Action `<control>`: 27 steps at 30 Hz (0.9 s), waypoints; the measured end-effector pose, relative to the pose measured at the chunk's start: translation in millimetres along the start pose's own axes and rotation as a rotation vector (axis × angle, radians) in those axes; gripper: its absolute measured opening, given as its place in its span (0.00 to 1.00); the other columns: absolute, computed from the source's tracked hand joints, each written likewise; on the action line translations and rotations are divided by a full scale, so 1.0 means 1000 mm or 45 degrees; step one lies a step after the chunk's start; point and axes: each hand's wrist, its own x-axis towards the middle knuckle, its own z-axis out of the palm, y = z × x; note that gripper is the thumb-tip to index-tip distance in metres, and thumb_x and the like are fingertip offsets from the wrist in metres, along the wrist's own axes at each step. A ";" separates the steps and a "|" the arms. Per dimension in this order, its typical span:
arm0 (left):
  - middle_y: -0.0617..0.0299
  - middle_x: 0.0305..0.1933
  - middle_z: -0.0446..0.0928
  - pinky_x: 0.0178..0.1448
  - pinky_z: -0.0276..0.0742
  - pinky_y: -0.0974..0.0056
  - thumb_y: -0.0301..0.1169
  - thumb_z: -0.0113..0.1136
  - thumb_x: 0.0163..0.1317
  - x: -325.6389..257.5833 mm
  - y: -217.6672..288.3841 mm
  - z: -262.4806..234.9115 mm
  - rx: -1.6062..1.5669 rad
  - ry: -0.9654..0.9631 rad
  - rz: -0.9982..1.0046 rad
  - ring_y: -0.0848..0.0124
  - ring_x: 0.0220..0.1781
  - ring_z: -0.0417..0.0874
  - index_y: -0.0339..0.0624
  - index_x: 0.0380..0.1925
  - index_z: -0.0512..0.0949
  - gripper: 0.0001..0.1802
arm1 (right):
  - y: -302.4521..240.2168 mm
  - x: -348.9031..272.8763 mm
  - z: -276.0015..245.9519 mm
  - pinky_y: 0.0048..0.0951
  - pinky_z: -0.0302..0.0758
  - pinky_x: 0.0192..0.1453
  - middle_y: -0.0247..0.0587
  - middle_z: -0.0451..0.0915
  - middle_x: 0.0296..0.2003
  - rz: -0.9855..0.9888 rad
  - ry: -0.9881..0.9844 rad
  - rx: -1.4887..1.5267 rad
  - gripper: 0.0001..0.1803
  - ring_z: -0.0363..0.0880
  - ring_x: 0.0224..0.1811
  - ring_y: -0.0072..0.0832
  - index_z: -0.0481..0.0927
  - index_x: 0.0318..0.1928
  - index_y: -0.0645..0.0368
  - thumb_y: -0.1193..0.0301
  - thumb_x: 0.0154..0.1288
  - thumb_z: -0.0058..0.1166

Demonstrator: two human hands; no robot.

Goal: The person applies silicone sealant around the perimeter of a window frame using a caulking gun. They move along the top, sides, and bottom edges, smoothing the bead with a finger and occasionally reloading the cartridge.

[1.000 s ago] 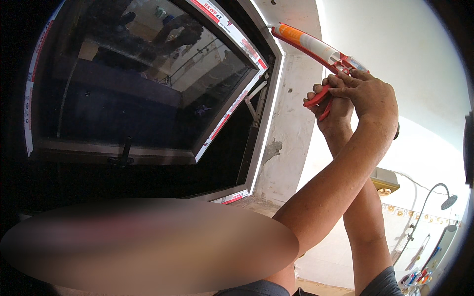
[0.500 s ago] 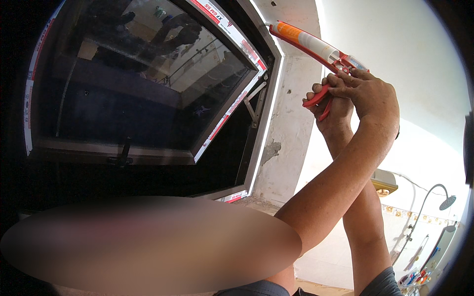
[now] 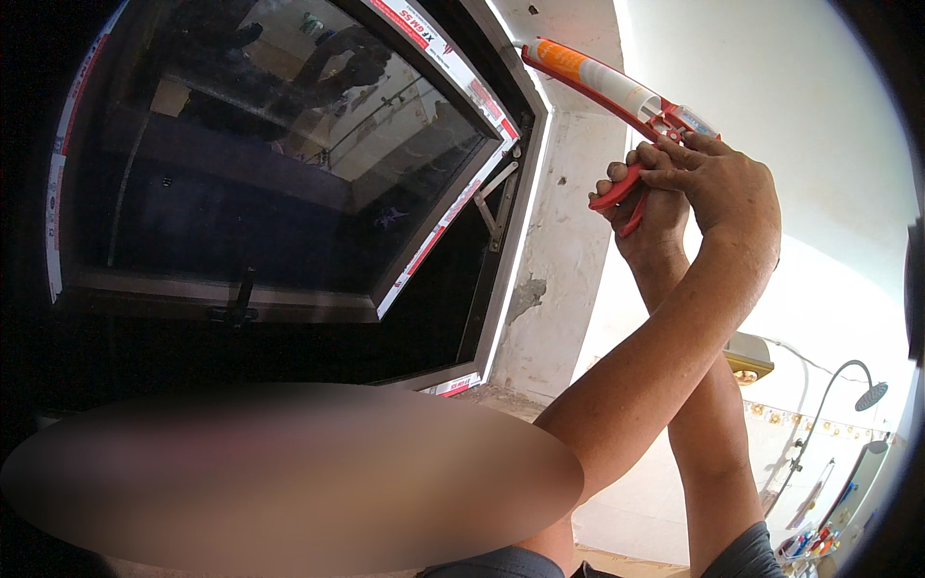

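A red caulking gun (image 3: 617,106) is raised toward the upper right corner of the window, loaded with an orange and white sealant cartridge (image 3: 607,79). Its tip lies at the white bead between the dark window frame (image 3: 518,241) and the wall; exact contact is too small to tell. My right hand (image 3: 663,220) is wrapped round the gun's red handle and trigger. Crossing in front of the right arm, my left arm reaches up, and my left hand (image 3: 732,188) grips the rear of the gun, fingers bent over its back end. Part of the right hand is hidden behind it.
A tilted window sash (image 3: 270,301) with red and white protective tape stands open on the left, held by a metal stay arm (image 3: 496,207). The plastered wall (image 3: 544,279) has a chipped patch. A lamp fixture (image 3: 750,358), a shower head (image 3: 870,395) and a mirror (image 3: 853,486) are at right.
The caulking gun's tip has shifted very slightly up and left along the frame edge. Both hands keep the same hold.
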 end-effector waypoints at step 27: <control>0.28 0.70 0.70 0.61 0.70 0.17 0.34 0.65 0.67 -0.004 0.006 -0.007 0.000 0.120 -0.032 0.23 0.70 0.69 0.27 0.61 0.79 0.27 | -0.006 0.000 0.002 0.38 0.87 0.29 0.38 0.81 0.22 -0.023 -0.169 0.088 0.11 0.83 0.21 0.33 0.76 0.38 0.53 0.63 0.78 0.48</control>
